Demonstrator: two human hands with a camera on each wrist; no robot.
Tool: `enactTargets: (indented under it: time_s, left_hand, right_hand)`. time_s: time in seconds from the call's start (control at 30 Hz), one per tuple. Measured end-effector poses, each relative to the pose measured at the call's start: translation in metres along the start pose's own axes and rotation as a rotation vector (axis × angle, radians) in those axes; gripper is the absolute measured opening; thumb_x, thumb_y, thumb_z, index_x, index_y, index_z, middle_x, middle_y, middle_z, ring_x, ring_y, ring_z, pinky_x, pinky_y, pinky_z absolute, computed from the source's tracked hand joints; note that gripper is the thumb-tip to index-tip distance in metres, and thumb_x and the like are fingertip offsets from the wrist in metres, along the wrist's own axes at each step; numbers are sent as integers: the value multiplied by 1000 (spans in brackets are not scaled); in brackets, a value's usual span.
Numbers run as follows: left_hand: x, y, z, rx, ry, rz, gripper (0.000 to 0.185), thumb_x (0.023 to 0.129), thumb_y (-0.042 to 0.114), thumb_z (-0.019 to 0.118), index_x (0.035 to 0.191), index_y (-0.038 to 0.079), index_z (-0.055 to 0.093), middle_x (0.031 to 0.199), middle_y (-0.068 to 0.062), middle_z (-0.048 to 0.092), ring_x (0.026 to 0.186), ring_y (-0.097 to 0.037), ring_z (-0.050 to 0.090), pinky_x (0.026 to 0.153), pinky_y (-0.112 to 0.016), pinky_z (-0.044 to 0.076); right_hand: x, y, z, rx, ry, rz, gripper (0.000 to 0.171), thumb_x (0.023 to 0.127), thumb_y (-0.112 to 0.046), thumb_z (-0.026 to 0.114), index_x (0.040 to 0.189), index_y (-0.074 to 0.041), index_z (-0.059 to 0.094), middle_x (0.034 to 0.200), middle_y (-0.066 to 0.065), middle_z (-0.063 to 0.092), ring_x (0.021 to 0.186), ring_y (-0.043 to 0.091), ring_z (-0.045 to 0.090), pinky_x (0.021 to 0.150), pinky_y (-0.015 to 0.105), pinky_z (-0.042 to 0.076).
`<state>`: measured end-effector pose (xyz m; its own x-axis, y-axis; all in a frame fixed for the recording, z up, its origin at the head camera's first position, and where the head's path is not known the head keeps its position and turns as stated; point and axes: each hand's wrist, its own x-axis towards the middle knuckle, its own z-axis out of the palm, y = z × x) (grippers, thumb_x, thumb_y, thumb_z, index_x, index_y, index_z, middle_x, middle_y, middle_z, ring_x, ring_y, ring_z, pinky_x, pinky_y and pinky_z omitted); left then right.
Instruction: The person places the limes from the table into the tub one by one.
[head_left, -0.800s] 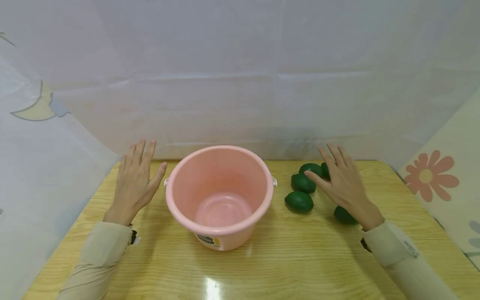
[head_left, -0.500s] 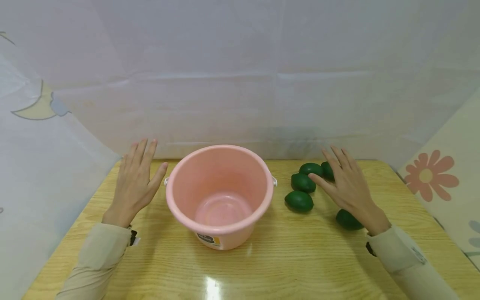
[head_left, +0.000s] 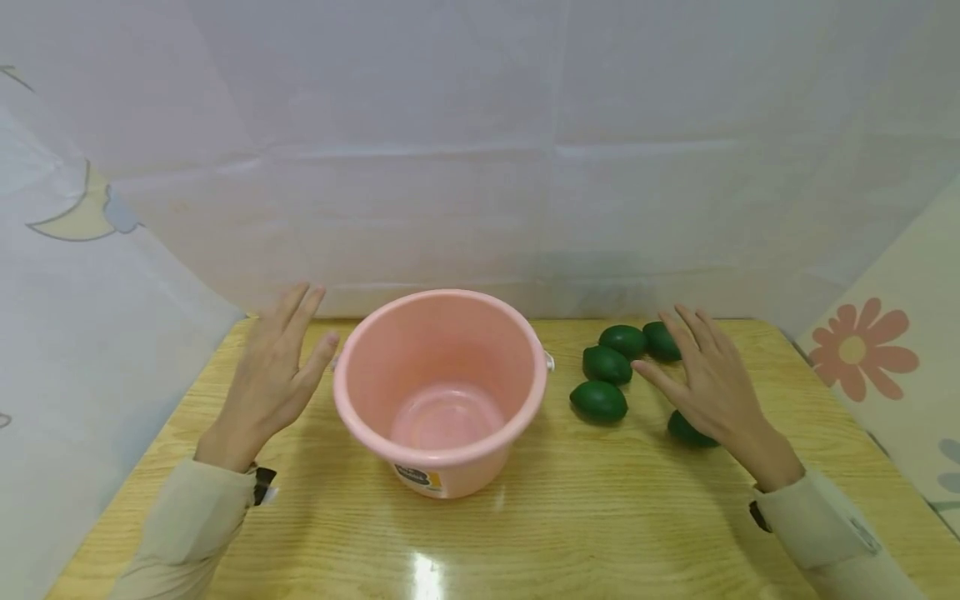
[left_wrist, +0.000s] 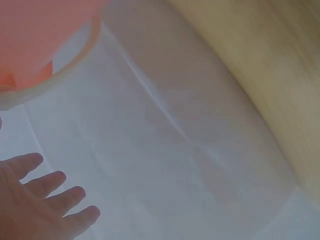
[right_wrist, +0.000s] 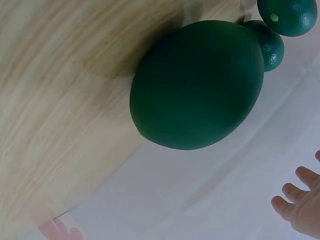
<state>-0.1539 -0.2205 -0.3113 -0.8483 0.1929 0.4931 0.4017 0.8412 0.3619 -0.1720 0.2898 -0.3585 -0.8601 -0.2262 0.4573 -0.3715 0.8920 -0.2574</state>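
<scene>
Head view: outstretched, empty hands (head_left: 268,375) flank the pink bucket (head_left: 468,477), green fruits (head_left: 598,402) near the right.

Pink bucket (head_left: 487,467), low on outer wall: one small label (head_left: 417,477), dark patch with pale lettering, yellow block beside it. Too blurred to read.

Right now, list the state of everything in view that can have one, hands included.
Pink bucket: upright, open at the top, nothing visible inside.
Four green limes: lying in a group on the wooden table, outside the bucket.
Fifth green lime: lying apart from that group, partly hidden by the right hand.
Right hand: fingers extended, holding nothing.
Left hand: fingers extended, holding nothing.
</scene>
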Motion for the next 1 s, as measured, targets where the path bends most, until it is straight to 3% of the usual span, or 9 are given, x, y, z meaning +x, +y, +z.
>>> enactTargets:
  time_s: [0.13,0.37,0.73,1.0]
  left_hand:
    - [-2,6,-1,-25,-14,11,62,103,38,44,157,14,28,163,-17,25,149,-43,24,113,-68,22]
    - [-7,16,-4,-71,-51,47,61,102,34,48,157,15,29,163,-14,26,148,-42,26,112,-67,25]
    - [-13,27,-2,-104,-72,110,58,102,29,48,156,15,32,163,-11,28,149,-38,28,115,-63,25]
    - [-18,31,1,-130,-92,132,56,101,26,49,154,15,37,161,-11,32,147,-38,33,112,-64,28]
  right_hand:
    - [-3,2,0,11,14,-13,79,89,-45,68,152,-7,38,155,27,35,143,50,28,114,65,22]
    - [-11,6,-4,72,-20,-10,81,89,-39,69,156,-14,31,157,24,31,145,49,26,113,67,20]
    - [-26,10,-8,87,-79,-24,80,90,-37,68,155,-8,32,158,25,29,142,51,27,110,70,21]
    - [-34,13,-11,117,-132,17,79,90,-36,69,155,-8,33,155,27,31,140,53,29,104,72,24]
